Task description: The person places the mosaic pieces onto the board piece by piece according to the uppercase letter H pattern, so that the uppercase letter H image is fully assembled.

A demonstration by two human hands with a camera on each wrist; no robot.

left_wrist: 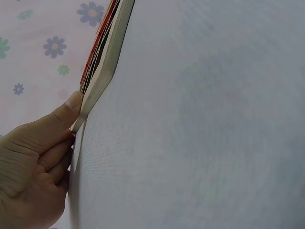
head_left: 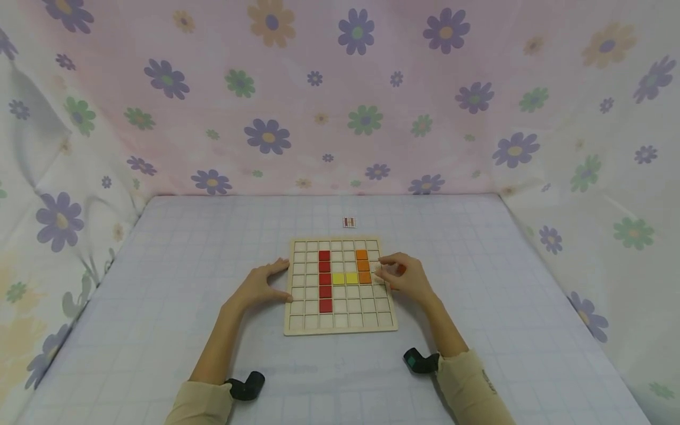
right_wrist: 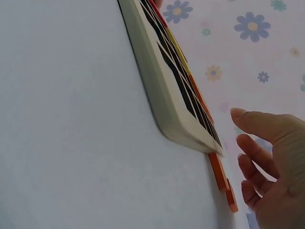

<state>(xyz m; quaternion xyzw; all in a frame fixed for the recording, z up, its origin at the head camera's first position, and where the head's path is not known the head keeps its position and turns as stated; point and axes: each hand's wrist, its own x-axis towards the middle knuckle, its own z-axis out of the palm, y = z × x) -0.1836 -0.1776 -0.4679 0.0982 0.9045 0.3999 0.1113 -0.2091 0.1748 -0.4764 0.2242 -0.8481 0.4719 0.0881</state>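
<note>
A square wooden grid board [head_left: 340, 326] lies on the table. Red tiles [head_left: 325, 291] form an upright column on it, yellow tiles [head_left: 345, 278] sit in a row beside them, and orange tiles [head_left: 362, 265] stand in a short column further right. My left hand [head_left: 257, 287] rests with spread thumb and fingers against the board's left edge. Over the right edge hovers my right hand [head_left: 409, 277], its fingers loosely bent with nothing seen between them. Beneath it, partly hidden, loose orange tiles [right_wrist: 218, 171] lie on the table beside the board.
Behind the board lies a small printed card [head_left: 349, 222] with a coloured pattern. A pale checked cloth [head_left: 159, 283] covers the table. Flowered curtains [head_left: 329, 106] enclose the back and both sides. Black wrist devices [head_left: 247, 386] sit at both cuffs.
</note>
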